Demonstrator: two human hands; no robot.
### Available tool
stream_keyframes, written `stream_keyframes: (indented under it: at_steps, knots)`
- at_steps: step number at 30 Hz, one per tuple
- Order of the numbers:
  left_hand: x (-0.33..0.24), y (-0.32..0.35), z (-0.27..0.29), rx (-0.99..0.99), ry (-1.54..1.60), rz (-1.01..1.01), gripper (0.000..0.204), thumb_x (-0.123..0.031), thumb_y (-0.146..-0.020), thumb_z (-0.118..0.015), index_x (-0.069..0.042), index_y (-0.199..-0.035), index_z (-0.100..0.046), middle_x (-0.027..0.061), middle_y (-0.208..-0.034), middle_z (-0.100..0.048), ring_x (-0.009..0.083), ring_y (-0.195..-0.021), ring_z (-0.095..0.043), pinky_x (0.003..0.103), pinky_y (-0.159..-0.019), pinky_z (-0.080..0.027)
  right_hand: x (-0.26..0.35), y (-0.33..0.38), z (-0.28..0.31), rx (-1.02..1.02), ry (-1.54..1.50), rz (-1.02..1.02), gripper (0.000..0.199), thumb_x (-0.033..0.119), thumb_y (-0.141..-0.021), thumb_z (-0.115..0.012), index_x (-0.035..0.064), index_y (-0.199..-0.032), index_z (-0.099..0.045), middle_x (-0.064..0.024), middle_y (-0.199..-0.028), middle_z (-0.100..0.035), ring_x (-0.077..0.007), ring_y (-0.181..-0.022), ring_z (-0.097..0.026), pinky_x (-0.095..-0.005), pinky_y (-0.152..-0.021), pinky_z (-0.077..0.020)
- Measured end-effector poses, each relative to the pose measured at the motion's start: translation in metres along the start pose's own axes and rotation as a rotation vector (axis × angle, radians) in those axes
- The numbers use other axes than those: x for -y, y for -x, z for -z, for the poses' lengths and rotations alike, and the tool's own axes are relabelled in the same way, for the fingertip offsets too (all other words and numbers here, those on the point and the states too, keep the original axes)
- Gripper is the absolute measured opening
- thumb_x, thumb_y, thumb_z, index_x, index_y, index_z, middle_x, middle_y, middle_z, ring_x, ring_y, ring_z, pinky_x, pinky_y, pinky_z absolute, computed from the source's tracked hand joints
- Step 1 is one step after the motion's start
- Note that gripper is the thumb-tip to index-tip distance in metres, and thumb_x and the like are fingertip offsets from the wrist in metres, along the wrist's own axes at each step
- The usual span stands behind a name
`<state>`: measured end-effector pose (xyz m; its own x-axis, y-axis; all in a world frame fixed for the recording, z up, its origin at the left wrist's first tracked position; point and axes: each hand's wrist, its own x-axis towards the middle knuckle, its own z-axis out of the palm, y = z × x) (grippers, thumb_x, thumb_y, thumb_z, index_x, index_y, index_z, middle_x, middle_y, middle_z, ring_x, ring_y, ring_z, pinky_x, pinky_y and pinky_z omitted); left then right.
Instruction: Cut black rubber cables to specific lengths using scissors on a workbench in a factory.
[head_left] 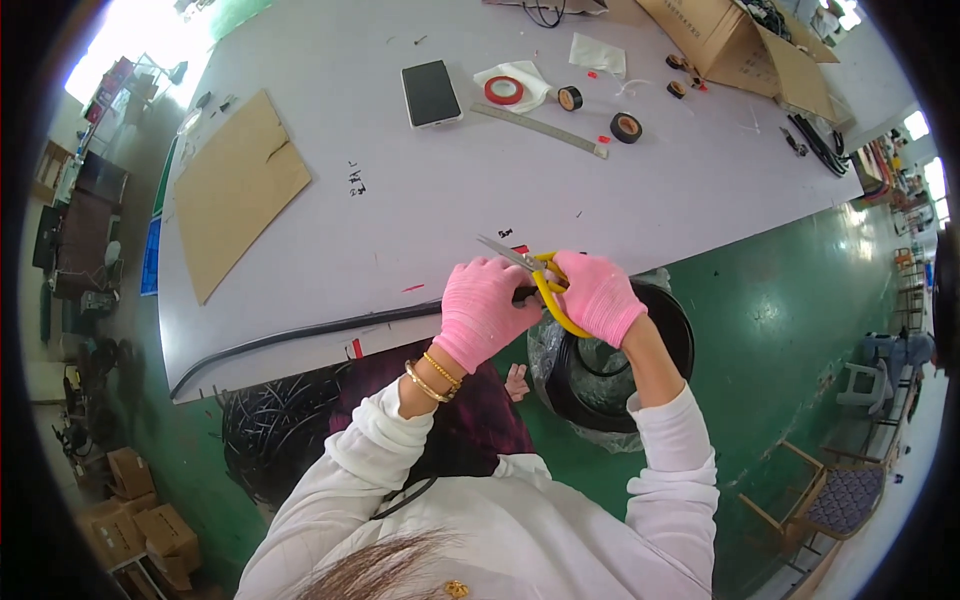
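Note:
A long black flexible tube or cable point(300, 332) runs along the table's near edge and curves toward its left corner. My left hand point(485, 308), in a pink glove, is closed around it close to the right end. Beside it, my pink-gloved right hand point(598, 297) grips yellow-handled scissors point(556, 308). Their metal blades point up and to the left, above the tabletop. A short dark piece of the tube shows between the two hands, near the scissor handles. Whether my right fingers also touch it is hidden.
Past my hands on the white table point(400, 220) lie a steel ruler point(540, 130), a red tape roll point(503, 91), black tape rolls point(626, 127) and a dark-faced device point(432, 94). Cardboard point(240, 190) lies left. A plastic-wrapped black coil point(675, 330) stands below the edge.

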<state>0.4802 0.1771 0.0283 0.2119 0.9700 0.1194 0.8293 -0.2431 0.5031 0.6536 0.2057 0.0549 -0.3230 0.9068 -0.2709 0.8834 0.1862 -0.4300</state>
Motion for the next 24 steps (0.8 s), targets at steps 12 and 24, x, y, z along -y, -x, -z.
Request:
stream_keyframes:
  at_steps: [12, 24]
  knots:
    - [0.002, 0.03, 0.058, 0.299, 0.591, 0.186, 0.012, -0.004, -0.073, -0.062, 0.002, -0.084, -0.063, 0.0066, -0.072, -0.056, 0.0146, -0.066, -0.051, 0.028, -0.066, -0.045, 0.052, 0.147, -0.111, -0.22, -1.334, -0.216, 0.011, 0.003, -0.082, -0.062, 0.0031, -0.087, -0.052, 0.002, -0.071, -0.048, -0.0056, -0.06, -0.044, -0.0224, -0.056, -0.0397]
    - [0.002, 0.042, 0.076, 0.418, 0.59, 0.206, 0.012, -0.005, -0.077, -0.062, 0.001, -0.087, -0.064, 0.0032, -0.075, -0.06, 0.0124, -0.071, -0.053, 0.026, -0.069, -0.047, 0.068, 0.134, -0.16, 0.049, -1.868, -0.164, 0.033, 0.033, -0.103, -0.043, 0.0025, -0.114, -0.05, -0.0046, -0.082, -0.05, -0.0095, -0.052, -0.043, -0.0194, -0.046, -0.0362]
